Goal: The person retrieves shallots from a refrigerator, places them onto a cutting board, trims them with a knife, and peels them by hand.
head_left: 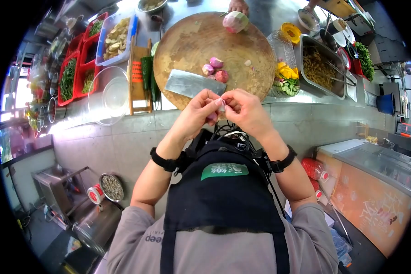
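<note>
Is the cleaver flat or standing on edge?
Flat: the cleaver lies on the round chopping block with its broad blade face turned up. Its handle cannot be made out.

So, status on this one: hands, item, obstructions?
Left hand and right hand together, pinching a small pale piece. Purple onions loose on round board. Cleaver lying flat there, close to left hand.

The onions (221,76) are purple-pink, the cleaver (187,83) silver-grey, the chopping board (192,45) mottled brown, the apron (223,201) black.
</note>
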Tool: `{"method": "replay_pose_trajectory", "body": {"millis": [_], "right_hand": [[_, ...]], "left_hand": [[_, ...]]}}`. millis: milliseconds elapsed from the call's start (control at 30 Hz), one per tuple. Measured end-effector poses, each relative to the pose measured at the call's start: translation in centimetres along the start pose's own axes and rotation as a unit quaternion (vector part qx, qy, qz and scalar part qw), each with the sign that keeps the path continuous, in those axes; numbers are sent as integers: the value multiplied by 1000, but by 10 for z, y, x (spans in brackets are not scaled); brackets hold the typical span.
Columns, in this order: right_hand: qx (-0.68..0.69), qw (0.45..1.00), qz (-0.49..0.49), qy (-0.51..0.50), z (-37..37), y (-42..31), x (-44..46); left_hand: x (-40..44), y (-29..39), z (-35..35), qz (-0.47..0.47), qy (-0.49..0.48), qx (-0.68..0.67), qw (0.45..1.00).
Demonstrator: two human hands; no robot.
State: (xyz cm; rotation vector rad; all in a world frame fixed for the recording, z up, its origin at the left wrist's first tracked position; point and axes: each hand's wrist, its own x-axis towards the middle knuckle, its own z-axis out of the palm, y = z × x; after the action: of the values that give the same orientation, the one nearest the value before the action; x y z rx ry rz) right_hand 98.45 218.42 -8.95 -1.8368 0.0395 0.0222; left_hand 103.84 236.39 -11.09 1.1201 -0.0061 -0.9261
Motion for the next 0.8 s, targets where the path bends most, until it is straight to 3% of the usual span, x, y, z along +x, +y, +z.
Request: {"method": "replay_pose_trajectory", "body": {"millis": [333, 400, 433, 467, 600, 667, 800], "right_hand": [[63, 996, 20, 51, 3, 13, 4], [-10, 998, 18, 66, 2, 11, 4], [-59, 994, -45, 78, 2, 20, 6], [-34, 996, -35, 74, 3, 23, 6], [-23, 997, -9, 71, -4, 22, 10], [-82, 987, -78, 110, -2, 22, 11], [-130, 977, -81, 148, 6, 28, 12]], "left_hand": [[6, 3, 8, 6, -13, -42, 999], [7, 3, 11, 7, -1, -40, 999], [7, 1, 13, 0, 10, -42, 999], [10, -1, 10, 6, 11, -41, 999], [21, -5, -1, -8, -61, -109, 992], [26, -3, 4, -32, -42, -129, 990], [39, -13, 14, -7, 42, -97, 994]]}}
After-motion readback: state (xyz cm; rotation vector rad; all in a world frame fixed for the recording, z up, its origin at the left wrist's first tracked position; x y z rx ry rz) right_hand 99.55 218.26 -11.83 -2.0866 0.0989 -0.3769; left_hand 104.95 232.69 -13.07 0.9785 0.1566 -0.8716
